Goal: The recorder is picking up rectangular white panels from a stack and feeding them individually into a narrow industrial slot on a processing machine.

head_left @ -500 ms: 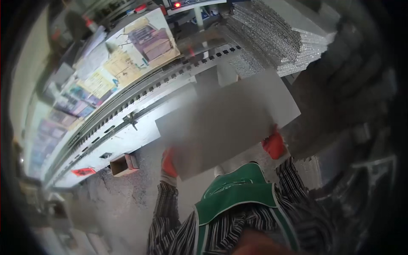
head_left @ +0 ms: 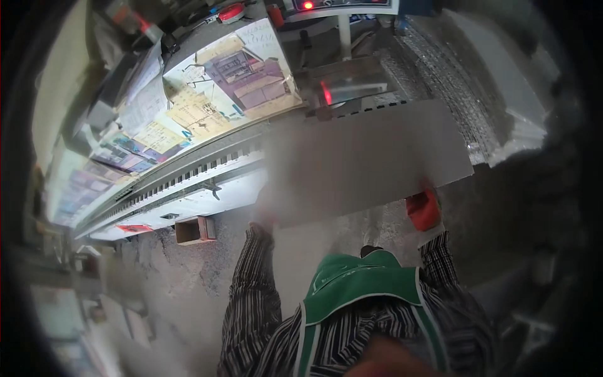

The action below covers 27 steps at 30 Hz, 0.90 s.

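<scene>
A flat grey rectangular sheet (head_left: 370, 160) is held out in front of me, tilted with its right end farther away. At its near right corner area, my right hand (head_left: 423, 210), in a red glove, grips the near edge with the fingers partly hidden. My left hand (head_left: 265, 204) is at the sheet's left end, blurred and mostly covered; its striped sleeve leads up to that end. Just beyond the sheet runs the long machine bed (head_left: 235, 193), with a slotted rail (head_left: 207, 168) along it, partly covered by the sheet.
Stacked shiny metal pieces (head_left: 449, 88) lie at the far right. Papers and pictures (head_left: 245, 72) cover the machine's top panel. A control panel with a red light (head_left: 342, 5) stands at the back. A small open box (head_left: 195, 231) sits below the bed at left.
The sheet has moved away from my body, toward the machine, with both hands. It now covers part of the slotted rail. The view has also shifted, and the left glove has become blurred.
</scene>
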{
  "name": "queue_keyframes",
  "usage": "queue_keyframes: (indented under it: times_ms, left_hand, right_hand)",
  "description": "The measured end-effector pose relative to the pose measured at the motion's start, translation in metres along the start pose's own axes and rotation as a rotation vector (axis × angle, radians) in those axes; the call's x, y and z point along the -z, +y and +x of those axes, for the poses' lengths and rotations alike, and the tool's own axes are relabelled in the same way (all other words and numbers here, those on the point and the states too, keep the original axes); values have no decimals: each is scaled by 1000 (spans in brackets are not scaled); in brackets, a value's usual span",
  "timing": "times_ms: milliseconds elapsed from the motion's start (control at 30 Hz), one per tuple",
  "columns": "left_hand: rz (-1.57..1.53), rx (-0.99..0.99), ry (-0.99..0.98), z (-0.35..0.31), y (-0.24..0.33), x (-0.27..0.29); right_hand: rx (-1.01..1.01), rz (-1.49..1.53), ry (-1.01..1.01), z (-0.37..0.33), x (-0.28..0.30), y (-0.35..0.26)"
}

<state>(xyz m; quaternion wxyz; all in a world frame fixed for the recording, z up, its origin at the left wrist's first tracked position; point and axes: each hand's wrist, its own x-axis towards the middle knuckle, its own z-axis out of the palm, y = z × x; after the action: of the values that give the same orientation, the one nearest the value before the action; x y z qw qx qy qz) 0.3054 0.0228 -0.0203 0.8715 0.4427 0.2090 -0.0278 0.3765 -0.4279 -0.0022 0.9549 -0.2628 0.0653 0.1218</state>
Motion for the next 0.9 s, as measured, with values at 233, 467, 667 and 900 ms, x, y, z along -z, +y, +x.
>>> queue_keyframes:
  times_ms: [233,467,667,900]
  left_hand:
    - [85,39,39,51,25,-19]
    - [56,120,-30,98,48,-40]
    - [96,-23,-22,100,54,-33]
    - [1831,-675,-75,37,10,-151]
  right_hand:
    - [-35,43,84,64,12,4]
    - [-9,88,67,115,64,6]
    - [42,-3,150,146,23,7]
    - [-12,41,49,169,24,-14]
